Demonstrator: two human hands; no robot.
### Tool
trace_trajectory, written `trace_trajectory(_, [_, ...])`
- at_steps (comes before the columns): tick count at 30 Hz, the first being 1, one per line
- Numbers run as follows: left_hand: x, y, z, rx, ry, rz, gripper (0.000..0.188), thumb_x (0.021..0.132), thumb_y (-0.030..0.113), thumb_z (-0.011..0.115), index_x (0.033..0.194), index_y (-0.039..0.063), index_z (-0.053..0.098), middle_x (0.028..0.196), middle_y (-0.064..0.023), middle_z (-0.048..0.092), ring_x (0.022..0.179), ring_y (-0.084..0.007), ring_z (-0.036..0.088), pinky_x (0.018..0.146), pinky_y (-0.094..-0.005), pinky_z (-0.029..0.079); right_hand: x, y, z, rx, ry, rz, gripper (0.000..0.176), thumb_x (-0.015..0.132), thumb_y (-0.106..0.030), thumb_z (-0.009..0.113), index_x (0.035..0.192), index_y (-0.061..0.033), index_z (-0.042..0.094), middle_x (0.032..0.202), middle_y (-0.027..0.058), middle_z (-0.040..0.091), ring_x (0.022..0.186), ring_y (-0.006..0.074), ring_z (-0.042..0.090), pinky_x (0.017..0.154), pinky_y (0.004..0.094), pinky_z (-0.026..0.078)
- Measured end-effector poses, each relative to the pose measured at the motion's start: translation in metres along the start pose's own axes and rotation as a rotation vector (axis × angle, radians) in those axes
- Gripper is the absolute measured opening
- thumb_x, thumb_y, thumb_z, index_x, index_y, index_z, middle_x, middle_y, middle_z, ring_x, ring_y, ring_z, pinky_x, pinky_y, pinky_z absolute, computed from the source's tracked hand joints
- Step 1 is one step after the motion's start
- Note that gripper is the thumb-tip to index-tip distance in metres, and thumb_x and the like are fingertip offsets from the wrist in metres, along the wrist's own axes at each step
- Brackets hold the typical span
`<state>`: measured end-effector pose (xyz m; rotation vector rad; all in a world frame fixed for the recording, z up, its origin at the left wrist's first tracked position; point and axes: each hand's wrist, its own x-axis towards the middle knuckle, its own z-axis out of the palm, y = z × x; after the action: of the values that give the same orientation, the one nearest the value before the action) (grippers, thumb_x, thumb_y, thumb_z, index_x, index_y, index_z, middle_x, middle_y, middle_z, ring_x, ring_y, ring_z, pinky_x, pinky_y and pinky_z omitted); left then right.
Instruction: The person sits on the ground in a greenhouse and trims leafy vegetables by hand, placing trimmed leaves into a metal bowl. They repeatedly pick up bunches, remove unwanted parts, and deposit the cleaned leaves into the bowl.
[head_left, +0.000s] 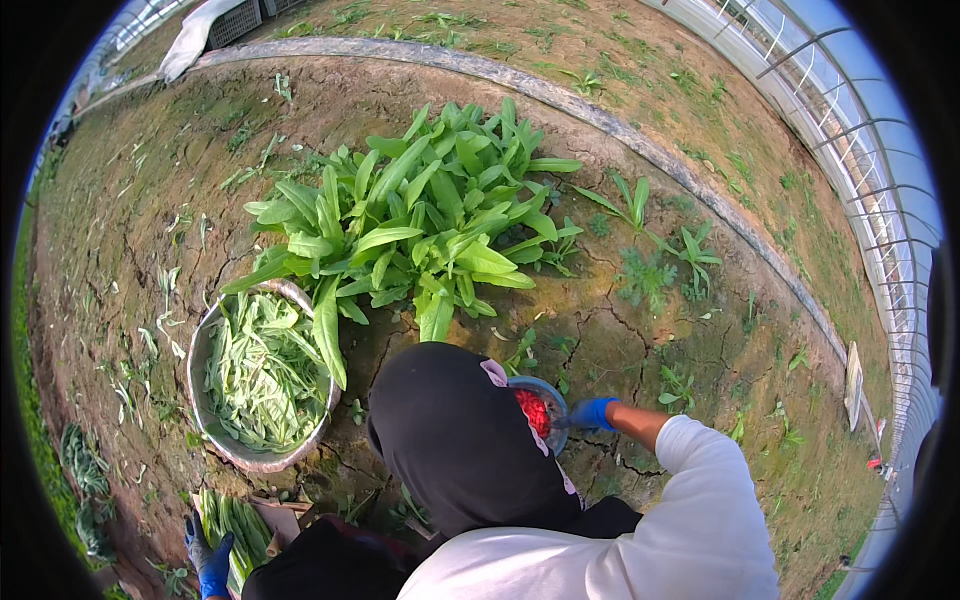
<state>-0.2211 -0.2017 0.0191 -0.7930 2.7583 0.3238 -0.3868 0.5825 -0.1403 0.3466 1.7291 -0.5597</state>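
My left hand (210, 559), in a dark glove with a blue cuff, lies against a bundle of long leafy greens (234, 536). Leaves show between its spread thumb and fingers. The bundle rests by a piece of cardboard (281, 521). On the other side, my right hand (589, 416), also gloved, reaches into a small blue bucket (551, 390). Bright red small items (532, 411), too indistinct to name, are inside. Its fingertips are hard to make out, and my black-clad knee (472, 435) hides part of the bucket.
A wide round tub (199, 409) of cut leaves (262, 375) stands left of my knee. Ahead grows a dense clump of leafy plants (420, 210), one leaf overhanging the tub. Cracked soil (615, 330) bears weeds. A pale strip (525, 71) crosses behind; greenhouse framing (874, 157) curves along the right.
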Motion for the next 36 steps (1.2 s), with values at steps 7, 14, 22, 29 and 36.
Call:
trace_trajectory(7, [-0.006,0.056,-0.056,0.170,-0.077,0.135,0.093,0.064,0.019,0.082,0.143,0.009,0.036,0.150,-0.0228,0.026,0.136,-0.0416,0.028,0.109,-0.0436,0.029,0.069,0.016,0.033,0.461,0.271,-0.113,0.046,0.072,-0.032,0.077,0.100,0.0019,0.067,0.089,0.0130,0.068,0.074,0.0206,0.064,0.066,0.0372,0.052])
trace_trajectory(14, [-0.033,0.130,-0.088,-0.019,-0.164,0.190,0.075,0.071,0.014,0.076,0.138,0.009,0.045,0.141,-0.0162,0.043,0.134,-0.0300,0.036,0.109,-0.0395,0.030,0.054,0.019,-0.025,0.904,0.351,-0.151,0.034,0.073,-0.012,0.072,0.102,0.0048,0.063,0.089,0.0167,0.069,0.072,0.0265,0.069,0.065,0.0399,0.058])
trace_trajectory(22, [-0.055,0.196,-0.089,-0.878,-0.219,0.175,0.043,0.092,0.007,0.057,0.133,-0.001,0.048,0.130,-0.0118,0.055,0.111,-0.0204,0.057,0.097,-0.0327,0.044,0.101,0.003,-0.070,1.520,0.489,-0.147,0.023,0.084,-0.027,0.067,0.100,-0.0097,0.064,0.090,0.0071,0.069,0.075,0.0214,0.066,0.067,0.0370,0.055])
trace_trajectory(29, [-0.097,0.253,-0.082,-0.424,-0.097,0.373,0.037,0.083,0.007,0.066,0.117,-0.004,0.058,0.116,-0.0152,0.063,0.107,-0.0262,0.059,0.096,-0.0357,0.043,0.076,-0.050,0.034,1.436,0.471,-0.092,0.040,0.088,-0.044,0.060,0.104,-0.0076,0.062,0.093,0.0091,0.068,0.077,0.0208,0.065,0.066,0.0404,0.053])
trace_trajectory(36, [-0.116,0.259,-0.083,-0.033,0.169,0.515,0.050,0.075,0.027,0.070,0.114,-0.002,0.058,0.106,-0.0196,0.060,0.098,-0.0389,0.054,0.088,-0.0452,0.042,0.063,-0.021,0.100,0.947,0.193,-0.126,0.039,0.088,-0.043,0.061,0.103,-0.0072,0.062,0.092,0.0092,0.068,0.076,0.0204,0.066,0.066,0.0395,0.054])
